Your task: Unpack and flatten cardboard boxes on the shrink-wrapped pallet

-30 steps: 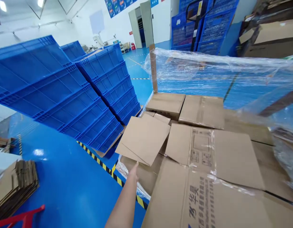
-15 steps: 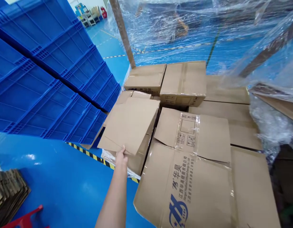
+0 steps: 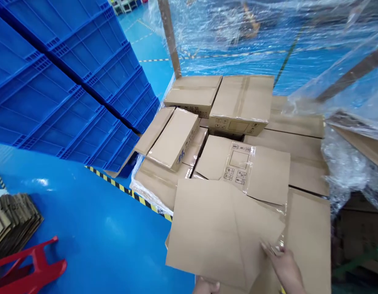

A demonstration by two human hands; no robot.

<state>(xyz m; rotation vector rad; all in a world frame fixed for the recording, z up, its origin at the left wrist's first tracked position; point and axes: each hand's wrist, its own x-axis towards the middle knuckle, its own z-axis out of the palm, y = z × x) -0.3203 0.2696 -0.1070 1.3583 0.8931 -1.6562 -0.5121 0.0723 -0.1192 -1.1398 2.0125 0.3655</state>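
Observation:
A flat, creased cardboard sheet [image 3: 213, 228] lies tilted over the front carton, covering its blue print. My left hand [image 3: 206, 286] is closed on the sheet's near edge, mostly cut off by the frame's bottom. At the sheet's right edge my right hand [image 3: 283, 263] pinches the cardboard between thumb and fingers. A small yellow bit shows below that hand, too little to identify. Behind the sheet, a carton flap [image 3: 239, 163] with printed handling symbols and clear tape lies on the front carton. A narrow closed carton [image 3: 175, 139] sits to the left.
Taped cartons [image 3: 241, 98] stand at the back of the stack. Stretch film [image 3: 213, 36] hangs between brown posts behind. Tall blue crates [image 3: 69, 81] rise at left. A red stool [image 3: 38, 261] and flattened cardboard [image 3: 16, 220] are on the floor at lower left.
The cardboard sheet has come off the left cartons, moving right and nearer, over the front carton. My right hand has entered view and holds it too. The camera view has shifted slightly.

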